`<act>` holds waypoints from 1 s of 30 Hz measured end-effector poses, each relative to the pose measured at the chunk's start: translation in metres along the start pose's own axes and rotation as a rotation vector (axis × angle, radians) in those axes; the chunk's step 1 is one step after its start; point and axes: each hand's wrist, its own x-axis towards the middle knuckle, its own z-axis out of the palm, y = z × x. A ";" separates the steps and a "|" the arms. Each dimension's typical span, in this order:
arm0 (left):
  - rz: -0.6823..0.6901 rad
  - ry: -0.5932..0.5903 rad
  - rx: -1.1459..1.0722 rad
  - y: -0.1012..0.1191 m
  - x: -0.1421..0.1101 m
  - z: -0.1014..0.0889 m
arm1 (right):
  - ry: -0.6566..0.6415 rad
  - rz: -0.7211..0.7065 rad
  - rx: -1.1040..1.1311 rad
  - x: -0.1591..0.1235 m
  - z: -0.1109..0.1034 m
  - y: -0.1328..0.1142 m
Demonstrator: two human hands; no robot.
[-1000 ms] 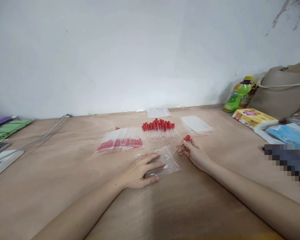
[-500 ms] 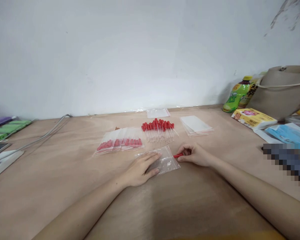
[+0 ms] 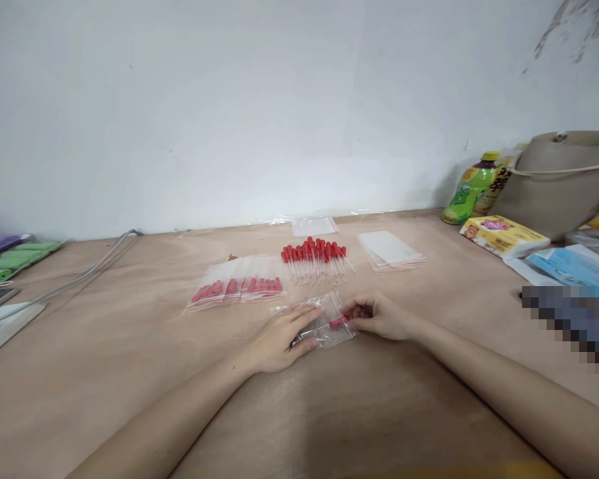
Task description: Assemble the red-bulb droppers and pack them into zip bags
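My left hand (image 3: 287, 336) lies with its fingers stretched out over a clear zip bag (image 3: 332, 338), pressing it to the table. Partly inside that bag is a dropper with a red bulb (image 3: 338, 322), its thin clear stem pointing left under my fingers. At the bag's mouth on the right, my right hand (image 3: 379, 316) is closed in a pinch at the bulb's end. Beyond the bag lies a pile of red-bulbed droppers (image 3: 317, 256), bulbs toward the wall. Filled zip bags (image 3: 239, 283) holding red-bulbed droppers overlap to the left of the pile.
A stack of flat zip bags (image 3: 392, 249) sits right of the pile; another flat bag (image 3: 313, 227) lies near the wall. Far right are a green bottle (image 3: 472, 189), a yellow tissue pack (image 3: 504, 236) and a beige handbag (image 3: 554, 186). A grey cable (image 3: 97, 266) crosses the left.
My right hand has moved slightly left, sliding the dropper further into the bag, so its red bulb now lies past the bag's mouth. My left hand has stayed in place.
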 end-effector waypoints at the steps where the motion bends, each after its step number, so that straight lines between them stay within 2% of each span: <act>1: -0.001 -0.004 0.008 0.000 0.000 0.000 | 0.012 0.000 0.008 0.000 0.002 0.000; 3: -0.006 -0.013 0.023 0.000 0.000 0.001 | 0.012 -0.049 0.020 0.000 0.004 -0.001; 6: -0.003 -0.012 0.023 0.001 0.000 0.002 | -0.063 -0.127 0.112 0.000 0.007 -0.002; 9: 0.024 0.001 -0.008 0.002 0.001 0.001 | -0.173 -0.062 0.263 -0.001 0.008 -0.001; 11: 0.045 0.023 -0.037 0.001 0.000 -0.001 | -0.202 -0.025 0.312 -0.001 0.006 0.000; 15: 0.060 0.084 -0.082 -0.006 -0.004 -0.006 | -0.169 0.027 0.241 -0.001 -0.008 0.002; 20: 0.055 0.027 -0.114 -0.015 -0.008 -0.007 | -0.127 -0.057 -0.018 0.000 -0.024 0.004; 23: 0.050 0.029 -0.118 -0.017 -0.007 -0.005 | -0.079 -0.073 -0.090 0.000 -0.020 0.004; 30: 0.045 0.052 -0.106 -0.016 -0.006 -0.003 | 0.055 0.002 -0.033 -0.001 -0.004 -0.001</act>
